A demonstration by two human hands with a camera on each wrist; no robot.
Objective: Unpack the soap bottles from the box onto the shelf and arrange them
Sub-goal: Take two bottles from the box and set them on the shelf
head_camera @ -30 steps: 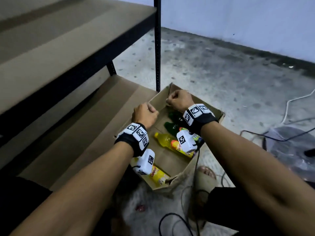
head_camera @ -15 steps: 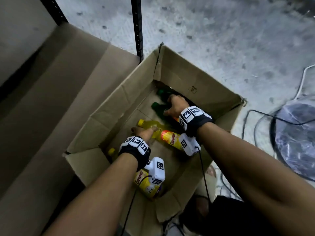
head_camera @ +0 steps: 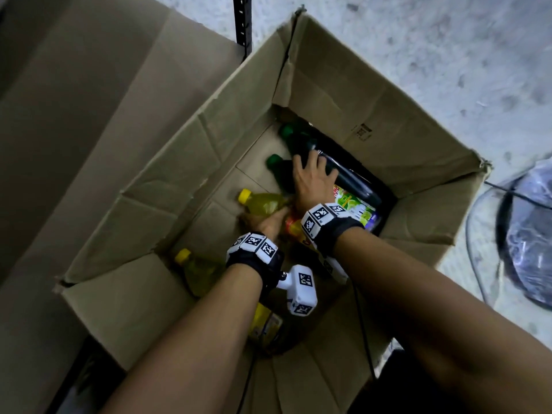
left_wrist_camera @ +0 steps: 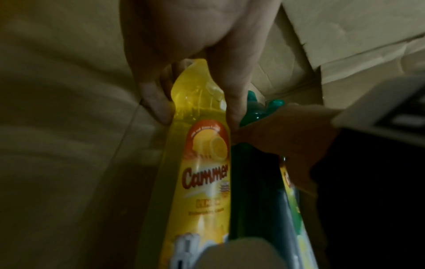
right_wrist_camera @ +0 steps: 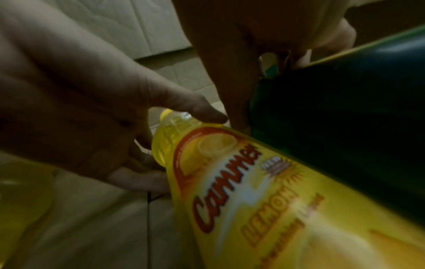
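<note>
Reaching into the box (head_camera: pixel 373 94), left hand (head_camera: pixel 263 224) pinching the yellow bottle (head_camera: pixel 263 203) near its neck. Right hand (head_camera: pixel 310 180) spreading over a green bottle (head_camera: pixel 282 168), fingers seemingly not yet clamped. Best closing both fully before lifting.

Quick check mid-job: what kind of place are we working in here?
Probably a storeroom or stockroom, though I can't be sure. The cardboard box of soap bottles sits on a bare, speckled concrete floor, beside the black slotted upright of a metal shelf rack.
</note>
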